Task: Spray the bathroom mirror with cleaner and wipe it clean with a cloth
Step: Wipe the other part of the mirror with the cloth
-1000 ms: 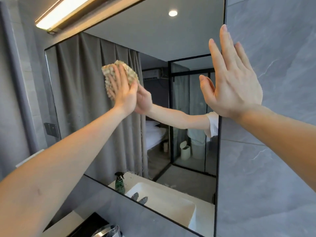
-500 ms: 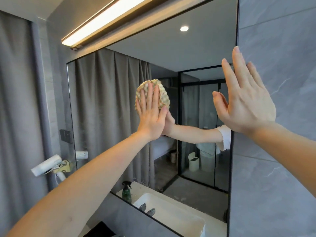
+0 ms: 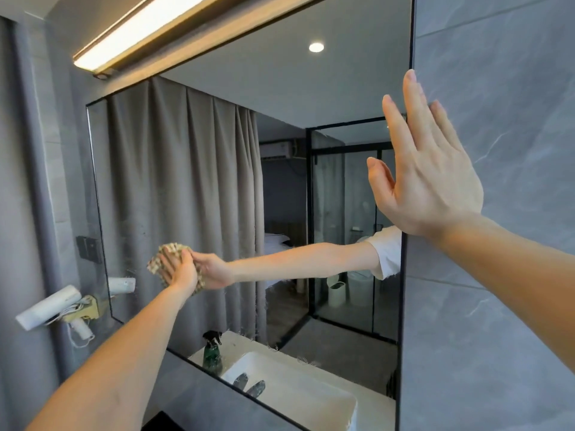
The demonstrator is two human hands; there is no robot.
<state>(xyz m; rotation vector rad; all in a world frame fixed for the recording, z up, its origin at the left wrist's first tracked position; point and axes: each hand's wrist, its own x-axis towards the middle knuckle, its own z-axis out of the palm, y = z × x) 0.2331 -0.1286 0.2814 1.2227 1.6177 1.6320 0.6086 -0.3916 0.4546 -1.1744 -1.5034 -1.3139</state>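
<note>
Our left hand [image 3: 180,269] lies flat on the crumpled checked cloth [image 3: 168,259], which sits between our palm and the frameless wall mirror [image 3: 217,181], low in the glass near its left edge. Left of that hand, past the mirror's edge, a wall-mounted hair dryer [image 3: 49,306] hangs on the wall. Below and right of the hand, we see the reflection of a dark plastic spray bottle [image 3: 212,353]. Well to the right and higher, our right hand [image 3: 426,178] rests flat against the grey tiled wall [image 3: 497,119], fingers up, at the mirror's right edge. Above both hands runs a long light bar [image 3: 140,29].
</note>
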